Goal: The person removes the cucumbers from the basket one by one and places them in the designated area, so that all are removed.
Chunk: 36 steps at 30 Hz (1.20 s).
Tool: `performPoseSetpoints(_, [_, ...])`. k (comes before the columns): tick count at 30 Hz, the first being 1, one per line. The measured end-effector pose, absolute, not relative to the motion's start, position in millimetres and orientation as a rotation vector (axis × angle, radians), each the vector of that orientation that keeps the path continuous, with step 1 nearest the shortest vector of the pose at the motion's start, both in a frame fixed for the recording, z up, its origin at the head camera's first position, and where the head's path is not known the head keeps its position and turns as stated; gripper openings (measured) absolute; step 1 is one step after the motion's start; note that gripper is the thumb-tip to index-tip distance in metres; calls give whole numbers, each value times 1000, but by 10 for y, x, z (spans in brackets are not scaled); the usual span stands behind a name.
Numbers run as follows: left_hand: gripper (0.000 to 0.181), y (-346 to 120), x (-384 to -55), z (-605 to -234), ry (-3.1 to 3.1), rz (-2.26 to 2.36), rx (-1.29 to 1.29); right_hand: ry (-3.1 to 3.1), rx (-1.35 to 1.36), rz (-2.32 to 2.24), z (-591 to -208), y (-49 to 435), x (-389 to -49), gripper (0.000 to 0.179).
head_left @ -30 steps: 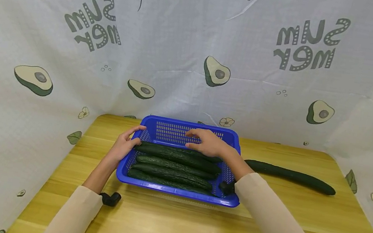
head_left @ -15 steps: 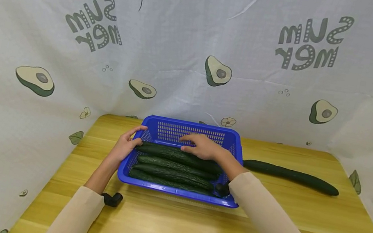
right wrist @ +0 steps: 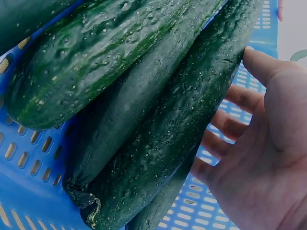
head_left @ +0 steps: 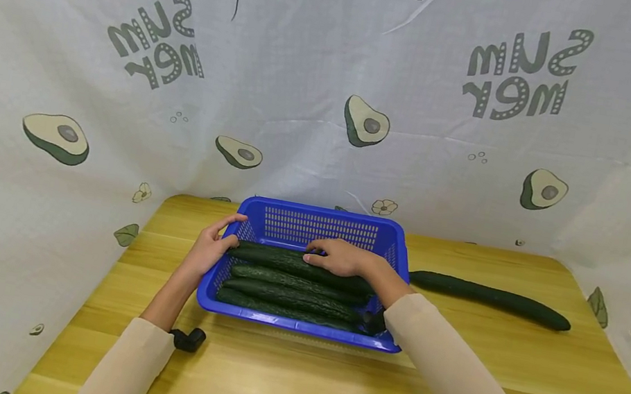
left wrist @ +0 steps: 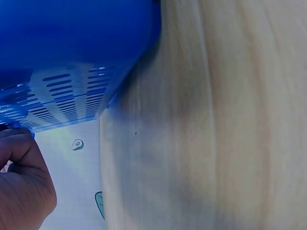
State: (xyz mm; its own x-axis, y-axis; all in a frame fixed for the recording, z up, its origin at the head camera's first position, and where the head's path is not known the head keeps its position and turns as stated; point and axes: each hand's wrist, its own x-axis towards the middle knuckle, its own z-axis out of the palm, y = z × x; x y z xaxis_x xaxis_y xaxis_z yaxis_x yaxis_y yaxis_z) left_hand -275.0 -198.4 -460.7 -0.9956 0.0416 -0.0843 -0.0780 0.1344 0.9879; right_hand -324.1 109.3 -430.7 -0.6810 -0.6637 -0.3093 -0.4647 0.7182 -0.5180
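Observation:
A blue plastic basket [head_left: 293, 323] with slotted walls holds several long dark green cucumbers [head_left: 291, 298] lying side by side. My left hand [head_left: 207, 250] grips its left rim, thumb inside and fingers along the outer side; the left wrist view shows that hand [left wrist: 24, 184] at the slotted wall [left wrist: 62, 96]. Over the back of the row, my right hand [head_left: 342, 259] holds a cucumber [right wrist: 163, 129]. In the right wrist view its thumb [right wrist: 261, 62] touches the upper side, while the fingertips are hidden behind the cucumber.
Outside the basket, one more cucumber [head_left: 494, 296] lies on the wooden table [head_left: 282, 388] to the right. A white cloth [head_left: 312, 70] printed with avocados hangs behind and at both sides. Black wrist cameras [head_left: 189, 339] sit on the wrists.
My right hand has come down and slightly left, from above the rear of the basket onto the back cucumbers. The left hand has stayed at the rim.

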Motion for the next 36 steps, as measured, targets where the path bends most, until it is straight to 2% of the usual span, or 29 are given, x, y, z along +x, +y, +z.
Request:
performPoseSetpoints(11, [52, -1997, -2748, -4599, 2329, 1977, -29, 2502, -856, -544, -4316, 1100, -3298, 43])
performPoseSetpoints(20, [54, -1992, -2747, -4586, 2333, 1977, -41, 2517, -762, -688, -4327, 1114, -3309, 52])
performPoseSetpoints(36, [58, -2002, -2744, -4564, 2279, 1980, -16, 2569, -774, -844, -4239, 1136, -3282, 49])
